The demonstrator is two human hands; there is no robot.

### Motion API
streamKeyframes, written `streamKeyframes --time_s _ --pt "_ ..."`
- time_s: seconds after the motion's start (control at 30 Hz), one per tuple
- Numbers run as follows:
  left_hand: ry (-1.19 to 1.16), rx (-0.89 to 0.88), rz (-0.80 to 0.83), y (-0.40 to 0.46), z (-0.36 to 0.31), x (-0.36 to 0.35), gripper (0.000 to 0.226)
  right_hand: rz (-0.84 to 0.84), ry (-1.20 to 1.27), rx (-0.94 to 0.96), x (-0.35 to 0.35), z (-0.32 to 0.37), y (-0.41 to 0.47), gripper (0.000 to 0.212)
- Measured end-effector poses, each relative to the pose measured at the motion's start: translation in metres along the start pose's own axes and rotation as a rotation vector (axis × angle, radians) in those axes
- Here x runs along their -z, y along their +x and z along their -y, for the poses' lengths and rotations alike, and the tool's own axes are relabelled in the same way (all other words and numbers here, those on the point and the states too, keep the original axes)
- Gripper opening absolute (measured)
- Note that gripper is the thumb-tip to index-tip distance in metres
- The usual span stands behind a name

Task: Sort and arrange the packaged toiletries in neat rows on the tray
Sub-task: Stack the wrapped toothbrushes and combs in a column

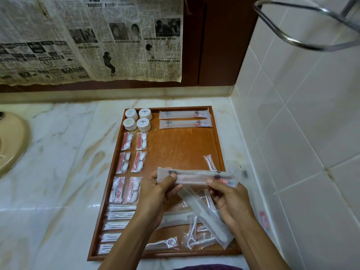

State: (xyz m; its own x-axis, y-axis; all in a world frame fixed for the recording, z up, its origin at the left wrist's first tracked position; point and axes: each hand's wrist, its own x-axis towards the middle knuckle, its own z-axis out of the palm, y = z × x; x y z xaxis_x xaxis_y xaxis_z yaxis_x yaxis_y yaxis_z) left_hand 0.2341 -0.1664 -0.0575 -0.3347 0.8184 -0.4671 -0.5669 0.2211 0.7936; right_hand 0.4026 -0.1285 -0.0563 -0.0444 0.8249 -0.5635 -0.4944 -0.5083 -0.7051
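Marble bench [58, 152] in a tiled bathroom corner, yellowed newspaper [87, 39] hung on the wall behind, chrome towel ring [303, 26] at upper right, beige basin [11, 141] at far left. Wooden tray [185, 149] set square against the wall tiles, largely sorted: round soap packs [137, 119] in a block of four at the far left corner, vanity kits [131, 162] in paired rows below them, cotton-bud sachets [118, 221] stacked down the near left edge, two toothbrush packets [185, 119] laid parallel along the far right. Held level above the tray's middle, a third toothbrush packet [194, 177], left hand [155, 193] pinching one end, right hand [229, 199] pinching the other, fingers [211, 181] of both curled round the wrapper. Unsorted beneath the hands: another long packet [206, 215] lying crosswise and loose floss picks [196, 238] scattered at the near right.

Likely next: packet down just below the two placed, printed end to the right to match. Best kept level and lowered with both ends together, long edge parallel to its neighbours, ends flush with theirs, a slim even gap between. Worth minding: thin, slippery wrapper, prone to skew if one end lands first.
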Motion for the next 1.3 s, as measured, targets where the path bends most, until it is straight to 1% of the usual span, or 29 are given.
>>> streamKeyframes --time_s 0.1,0.2,0.3,0.37,0.5,0.6,0.77,0.97,1.13,1.3 --pt "0.005 0.004 0.009 0.003 -0.004 0.002 0.016 -0.001 -0.084 0.009 0.0 0.002 -0.001 0.027" --pt "-0.001 0.017 0.019 0.004 -0.006 0.003 0.015 0.012 -0.142 -0.001 0.001 0.004 0.0 0.021" --pt "0.01 0.008 0.011 0.003 -0.009 0.005 0.012 0.1 -0.224 -0.025 0.001 0.01 -0.002 0.02" --pt "0.03 0.004 -0.005 0.002 -0.012 0.008 0.014 0.129 -0.268 -0.038 0.002 0.014 -0.004 0.02" --pt "0.083 0.035 0.01 -0.002 -0.017 0.014 0.026 0.096 -0.341 0.004 0.006 0.018 -0.003 0.023" --pt "0.053 0.052 0.007 -0.006 -0.019 0.015 0.02 0.091 -0.381 0.044 0.004 0.017 -0.004 0.022" --pt "0.023 0.068 -0.024 -0.007 -0.016 0.016 0.015 0.098 -0.375 0.039 0.004 0.015 -0.007 0.017" --pt "0.056 0.054 -0.018 -0.007 -0.026 0.016 0.017 0.131 -0.356 -0.003 0.001 0.015 -0.007 0.02" --pt "0.06 0.063 -0.041 -0.007 -0.03 0.021 0.017 0.133 -0.446 0.087 0.004 0.017 -0.007 0.014" --pt "0.04 0.062 -0.064 -0.008 -0.03 0.02 0.014 0.147 -0.473 0.118 0.004 0.018 -0.007 0.01"
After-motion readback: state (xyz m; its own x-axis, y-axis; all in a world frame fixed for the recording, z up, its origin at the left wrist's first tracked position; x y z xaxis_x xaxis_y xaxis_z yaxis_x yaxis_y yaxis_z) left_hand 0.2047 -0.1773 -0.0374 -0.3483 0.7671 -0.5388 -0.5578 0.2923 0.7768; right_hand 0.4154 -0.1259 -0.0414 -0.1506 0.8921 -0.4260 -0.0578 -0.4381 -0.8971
